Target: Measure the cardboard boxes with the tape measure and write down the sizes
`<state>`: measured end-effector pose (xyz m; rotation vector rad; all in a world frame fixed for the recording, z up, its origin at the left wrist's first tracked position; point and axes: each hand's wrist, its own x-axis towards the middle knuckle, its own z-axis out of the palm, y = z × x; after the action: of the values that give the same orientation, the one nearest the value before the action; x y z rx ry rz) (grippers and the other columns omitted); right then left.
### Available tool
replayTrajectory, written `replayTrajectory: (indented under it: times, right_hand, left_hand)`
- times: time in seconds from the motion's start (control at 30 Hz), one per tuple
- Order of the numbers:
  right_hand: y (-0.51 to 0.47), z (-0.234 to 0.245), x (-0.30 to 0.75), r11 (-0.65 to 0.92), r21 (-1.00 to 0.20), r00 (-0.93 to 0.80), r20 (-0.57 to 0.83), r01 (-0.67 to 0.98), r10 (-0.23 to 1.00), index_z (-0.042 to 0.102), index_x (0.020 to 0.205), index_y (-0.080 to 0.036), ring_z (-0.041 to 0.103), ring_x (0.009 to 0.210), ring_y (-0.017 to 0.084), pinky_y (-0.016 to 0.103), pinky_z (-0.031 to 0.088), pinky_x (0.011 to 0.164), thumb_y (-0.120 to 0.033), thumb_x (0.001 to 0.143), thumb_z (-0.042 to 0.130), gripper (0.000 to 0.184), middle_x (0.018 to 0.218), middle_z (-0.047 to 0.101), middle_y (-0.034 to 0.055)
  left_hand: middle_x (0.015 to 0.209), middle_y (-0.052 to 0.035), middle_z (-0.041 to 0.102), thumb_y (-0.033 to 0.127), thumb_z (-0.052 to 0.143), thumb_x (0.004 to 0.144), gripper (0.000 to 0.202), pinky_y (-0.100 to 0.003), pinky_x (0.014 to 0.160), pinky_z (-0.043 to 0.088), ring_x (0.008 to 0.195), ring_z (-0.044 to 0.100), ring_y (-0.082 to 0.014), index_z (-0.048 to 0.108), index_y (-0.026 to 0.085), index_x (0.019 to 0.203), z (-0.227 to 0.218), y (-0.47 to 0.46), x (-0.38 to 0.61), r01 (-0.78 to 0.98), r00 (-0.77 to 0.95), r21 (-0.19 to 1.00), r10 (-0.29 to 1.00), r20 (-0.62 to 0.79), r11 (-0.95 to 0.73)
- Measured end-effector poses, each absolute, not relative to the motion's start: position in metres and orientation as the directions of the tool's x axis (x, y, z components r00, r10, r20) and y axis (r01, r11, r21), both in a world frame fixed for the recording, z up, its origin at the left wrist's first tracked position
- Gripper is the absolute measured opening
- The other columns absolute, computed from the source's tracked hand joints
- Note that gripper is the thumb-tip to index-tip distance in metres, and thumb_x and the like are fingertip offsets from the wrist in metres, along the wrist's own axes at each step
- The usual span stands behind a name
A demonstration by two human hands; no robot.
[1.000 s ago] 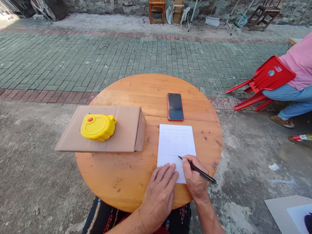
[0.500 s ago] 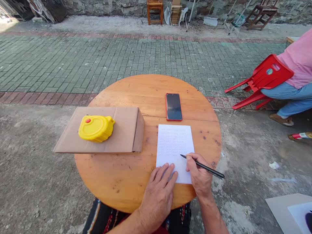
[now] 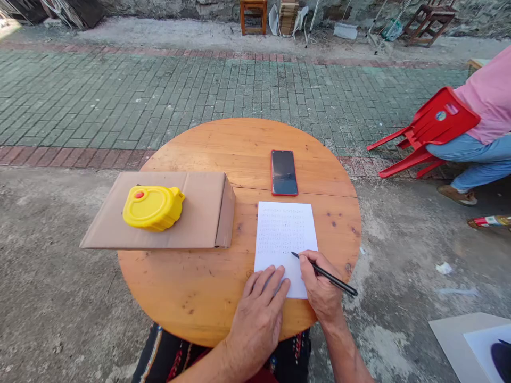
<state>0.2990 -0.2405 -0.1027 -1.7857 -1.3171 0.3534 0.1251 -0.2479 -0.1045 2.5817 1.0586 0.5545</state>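
Note:
A white sheet of paper [image 3: 275, 263] with several rows of small handwriting lies near the front edge of the round wooden table [image 3: 191, 298]. My left hand [image 3: 261, 303] rests flat on its lower left part, fingers stretched out. In my right hand [image 3: 324, 284] a black pen [image 3: 333, 279] is pinched, its tip at the end of the lowest written row. Just beyond the paper lies a phone [image 3: 284, 173] in a red case, screen dark. To the left sits a closed cardboard box [image 3: 199, 213] with a yellow tape measure [image 3: 154, 207] on top.
On the right, a person in a pink top [image 3: 489, 96] sits on a red plastic chair [image 3: 443, 119]. A grey board with a white sheet [image 3: 479, 346] shows at the lower right. Wooden stools [image 3: 253, 16] stand by the far wall.
My right hand and the pen have shifted slightly left over the paper. The left hand stays on the sheet. The whole view has moved a little.

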Motion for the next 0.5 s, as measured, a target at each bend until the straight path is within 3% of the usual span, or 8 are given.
replayTrajectory:
  times: [0.5]
  right_hand:
    - [-0.2379, -0.101, 0.2971, -0.044, -0.72, 0.386, 0.318, 0.692, 0.866, 0.066, 0.082, -0.019, 0.061, 0.054, 0.012, 0.022, 0.051, 0.058, -0.024, 0.093, 0.055, 0.016, 0.065, 0.067, -0.0013]
  left_hand:
    - [0.143, -0.0042, 0.057, 0.006, 0.046, 0.088, 0.045, -0.046, 0.107, 0.041, 0.132, 0.049, -0.0261, 0.059, 0.018, 0.129, -0.105, -0.2488, 0.125, 0.6, 0.652, 0.425, 0.722, 0.23, -0.677]
